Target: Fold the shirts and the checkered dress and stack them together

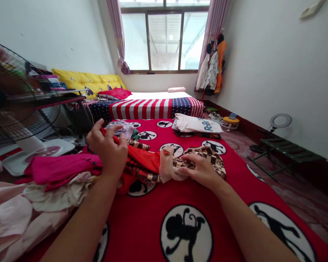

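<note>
Bare forearms (79, 225) reach across a red monkey-print bedspread (142, 229), the hands apart. The left hand (107, 153) pinches a red patterned garment (142, 163) at its edge; the right hand (200, 171) lies on brown-patterned cloth (215, 163) beside it. A magenta garment (62, 168) tops pale pink clothes (11, 218) to the left.

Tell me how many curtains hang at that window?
2: one curtain left of the window, tied low; another curtain on its right, partly behind hanging clothes.
</note>
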A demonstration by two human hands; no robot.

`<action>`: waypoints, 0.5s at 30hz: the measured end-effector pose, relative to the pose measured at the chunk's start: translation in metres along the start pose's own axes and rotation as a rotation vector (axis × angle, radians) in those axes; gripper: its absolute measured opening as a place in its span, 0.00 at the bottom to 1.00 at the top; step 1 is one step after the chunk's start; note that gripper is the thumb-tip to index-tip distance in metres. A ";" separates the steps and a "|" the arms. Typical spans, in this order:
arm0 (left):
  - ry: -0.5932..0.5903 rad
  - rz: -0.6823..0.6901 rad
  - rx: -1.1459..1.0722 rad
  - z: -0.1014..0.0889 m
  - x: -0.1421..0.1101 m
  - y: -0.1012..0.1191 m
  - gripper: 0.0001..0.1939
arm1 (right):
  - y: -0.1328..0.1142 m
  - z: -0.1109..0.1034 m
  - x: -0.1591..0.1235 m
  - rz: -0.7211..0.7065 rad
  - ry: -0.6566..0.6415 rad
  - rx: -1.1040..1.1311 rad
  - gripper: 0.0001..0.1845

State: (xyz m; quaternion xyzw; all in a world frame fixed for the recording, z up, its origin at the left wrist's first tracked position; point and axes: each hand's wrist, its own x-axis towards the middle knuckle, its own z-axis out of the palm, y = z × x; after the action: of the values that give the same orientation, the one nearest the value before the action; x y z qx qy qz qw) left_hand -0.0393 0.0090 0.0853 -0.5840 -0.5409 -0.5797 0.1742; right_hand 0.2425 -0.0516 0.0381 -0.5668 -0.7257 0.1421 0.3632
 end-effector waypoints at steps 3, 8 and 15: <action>-0.254 0.194 0.068 0.007 -0.012 0.014 0.08 | -0.004 0.009 -0.003 -0.120 -0.025 -0.176 0.27; -0.323 0.151 -0.002 0.012 -0.021 0.005 0.03 | -0.005 0.018 -0.003 -0.198 -0.002 -0.218 0.04; -0.606 0.044 -0.348 0.019 -0.030 0.021 0.26 | -0.025 0.014 -0.006 -0.243 0.083 0.045 0.12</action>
State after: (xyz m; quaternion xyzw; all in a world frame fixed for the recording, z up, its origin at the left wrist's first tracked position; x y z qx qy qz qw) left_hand -0.0052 0.0042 0.0634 -0.7620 -0.4484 -0.4595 -0.0843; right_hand 0.2156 -0.0624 0.0419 -0.4716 -0.7701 0.0896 0.4200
